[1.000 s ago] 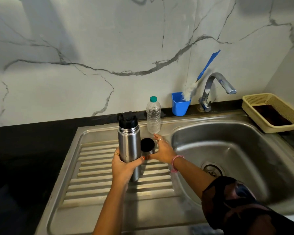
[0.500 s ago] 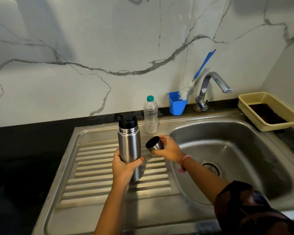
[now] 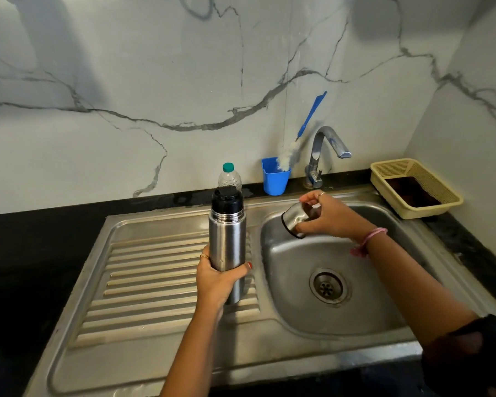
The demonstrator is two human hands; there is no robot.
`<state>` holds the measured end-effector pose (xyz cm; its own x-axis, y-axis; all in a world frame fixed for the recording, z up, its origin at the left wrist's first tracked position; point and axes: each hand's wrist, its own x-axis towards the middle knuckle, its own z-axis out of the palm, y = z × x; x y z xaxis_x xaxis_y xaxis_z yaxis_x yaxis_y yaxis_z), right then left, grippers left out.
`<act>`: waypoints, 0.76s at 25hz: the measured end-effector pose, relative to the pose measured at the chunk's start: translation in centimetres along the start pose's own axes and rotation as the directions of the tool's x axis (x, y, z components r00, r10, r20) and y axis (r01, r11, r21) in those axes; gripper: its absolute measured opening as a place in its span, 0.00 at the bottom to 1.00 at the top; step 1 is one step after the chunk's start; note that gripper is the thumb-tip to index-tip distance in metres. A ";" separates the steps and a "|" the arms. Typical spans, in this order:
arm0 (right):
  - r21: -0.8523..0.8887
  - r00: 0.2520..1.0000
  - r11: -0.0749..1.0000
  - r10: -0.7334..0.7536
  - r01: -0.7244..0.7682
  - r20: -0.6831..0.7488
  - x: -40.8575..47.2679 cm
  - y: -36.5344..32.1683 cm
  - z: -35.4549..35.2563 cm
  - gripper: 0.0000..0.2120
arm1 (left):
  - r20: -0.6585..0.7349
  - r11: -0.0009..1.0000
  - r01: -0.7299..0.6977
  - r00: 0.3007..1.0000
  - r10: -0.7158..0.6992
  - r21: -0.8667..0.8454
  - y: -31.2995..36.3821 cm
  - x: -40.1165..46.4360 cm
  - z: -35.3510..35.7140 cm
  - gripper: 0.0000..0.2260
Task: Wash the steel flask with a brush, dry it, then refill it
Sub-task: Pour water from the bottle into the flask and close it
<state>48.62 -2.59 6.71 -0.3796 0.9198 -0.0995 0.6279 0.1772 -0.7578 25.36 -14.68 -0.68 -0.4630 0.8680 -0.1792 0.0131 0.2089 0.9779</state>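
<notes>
Curled around the steel flask [image 3: 227, 242], her left hand [image 3: 216, 282] holds it upright over the draining board [image 3: 155, 282]; her right hand [image 3: 331, 216] grips the cup lid [image 3: 294, 222], tipped, seemingly mouth-down, above the sink basin [image 3: 370, 296].

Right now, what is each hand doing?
Left hand: grips the steel flask.
Right hand: holds the flask's cup over the sink.

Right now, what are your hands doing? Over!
Left hand grips flask, upright on drainboard. Right hand holds steel cup, tipped over sink. Stopper on. Brush untouched.
</notes>
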 end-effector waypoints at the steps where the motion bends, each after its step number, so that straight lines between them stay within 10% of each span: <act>1: -0.010 1.000 1.000 -0.012 0.012 -0.022 -0.5 -0.3 -0.7 0.26 | 0.005 1.000 -0.003 1.000 0.003 0.003 0.0 -0.3 0.5 0.35; 7: -0.031 0.986 0.993 -0.113 0.110 -0.124 -2.7 -2.2 -3.6 0.31 | 0.027 0.999 -0.025 0.999 0.025 0.023 0.3 -1.8 3.0 0.36; 15: 0.564 0.952 0.767 -0.219 0.304 -0.215 -5.1 -5.9 -6.1 0.19 | 0.085 0.998 -0.062 0.995 0.060 0.019 1.3 -3.7 5.1 0.33; 19: 0.538 0.946 0.779 -0.281 0.322 -0.161 -4.8 -6.6 -4.9 0.28 | 0.112 0.996 -0.083 0.990 0.080 0.022 1.7 -4.4 6.1 0.32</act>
<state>49.64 -6.48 15.39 -0.4262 0.8770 0.2221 0.0015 0.2462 -0.9692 32.80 -15.40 1.06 -0.3582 0.9270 -0.1114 0.0706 0.1459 0.9868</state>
